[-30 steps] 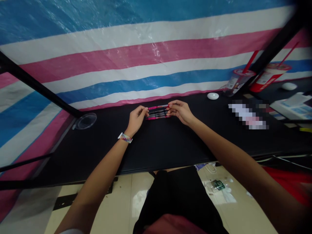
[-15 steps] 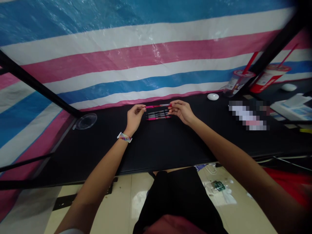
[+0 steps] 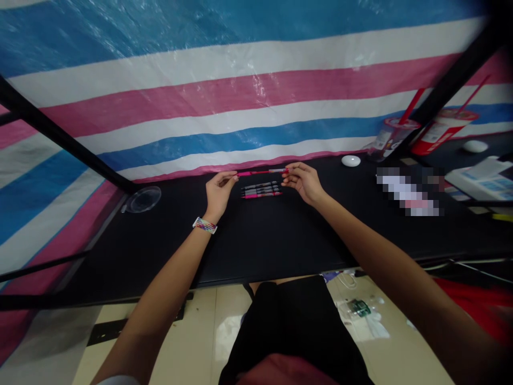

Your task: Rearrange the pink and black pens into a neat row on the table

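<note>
A black surface (image 3: 256, 240) meets a striped tarp (image 3: 240, 91), with a clear lid (image 3: 141, 199) at left and red cups (image 3: 390, 136) at right. The left hand (image 3: 218, 190) and right hand (image 3: 304, 182) each close their grip on an end of a pink pen (image 3: 258, 172), just above three pens (image 3: 261, 190) in a row.

A makeshift stall: black table (image 3: 280, 240) against striped tarpaulin (image 3: 240, 91), takeaway cups (image 3: 443, 131) nearby

Even, diffuse light, fairly bright. Striped tarp (image 3: 256, 91) carries crinkled glare patches near top centre. Black bench (image 3: 260, 240) reads dark, faint shadows only. Wide-angle bending of straight lines toward edges; corners dim. Right edge soft, cups (image 3: 417, 136) blurred. Markings on held pen (image 3: 260, 172) unreadable. One pixelated patch (image 3: 409, 192) on bench.
</note>
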`<action>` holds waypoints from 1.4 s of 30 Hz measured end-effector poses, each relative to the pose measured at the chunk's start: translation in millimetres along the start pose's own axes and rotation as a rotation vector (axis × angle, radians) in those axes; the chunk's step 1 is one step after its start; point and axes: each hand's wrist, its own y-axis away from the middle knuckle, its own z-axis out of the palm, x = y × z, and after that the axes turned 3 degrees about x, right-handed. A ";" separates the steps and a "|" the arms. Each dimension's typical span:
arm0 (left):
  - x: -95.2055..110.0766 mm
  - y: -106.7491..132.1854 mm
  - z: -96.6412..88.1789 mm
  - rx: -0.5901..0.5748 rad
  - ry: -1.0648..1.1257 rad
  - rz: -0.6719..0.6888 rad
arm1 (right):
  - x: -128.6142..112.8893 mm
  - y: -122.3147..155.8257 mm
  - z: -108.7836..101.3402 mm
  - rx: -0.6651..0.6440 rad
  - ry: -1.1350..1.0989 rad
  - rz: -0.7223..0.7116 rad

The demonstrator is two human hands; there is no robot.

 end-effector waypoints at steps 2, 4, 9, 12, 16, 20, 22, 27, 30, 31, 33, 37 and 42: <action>0.7 0.1 0.2 0.005 0.002 0.001 | 0.4 -0.4 -0.3 0.010 0.012 -0.016; 1.1 -0.1 0.3 0.012 -0.001 -0.001 | 0.6 -0.8 -0.6 0.018 0.024 -0.041; 1.3 -0.4 0.5 0.027 0.010 0.011 | -0.6 -1.6 -1.7 0.027 0.022 -0.079; 1.8 -0.2 0.2 0.029 0.019 0.020 | -1.6 -1.6 -2.0 0.034 0.034 -0.087; 1.7 0.0 -0.3 0.028 0.005 0.011 | -1.7 -1.0 -1.5 0.041 0.047 -0.103; 1.1 -0.3 -0.1 0.034 0.006 0.003 | -1.2 -1.3 -1.5 0.051 0.043 -0.124; 1.0 -0.5 0.1 0.034 0.013 0.007 | -1.2 -1.7 -2.0 0.058 0.047 -0.127; 0.9 -0.6 0.4 0.034 0.014 0.014 | -1.6 -2.2 -2.8 0.064 0.080 -0.135; 1.5 -0.1 0.7 0.028 -0.001 0.019 | -2.3 -2.1 -2.5 0.079 0.074 -0.140; 1.8 0.1 0.7 0.027 -0.002 0.021 | -2.5 -1.9 -2.3 0.082 0.070 -0.138; 2.7 0.4 0.7 0.025 -0.004 0.021 | -3.0 -1.1 -1.7 0.080 0.071 -0.128; 4.7 2.7 1.2 -0.058 -0.035 -0.007 | -3.3 3.6 1.3 0.006 0.098 -0.105; 7.6 7.4 4.2 -0.229 -0.113 -0.033 | -2.5 10.1 6.0 -0.135 0.112 -0.065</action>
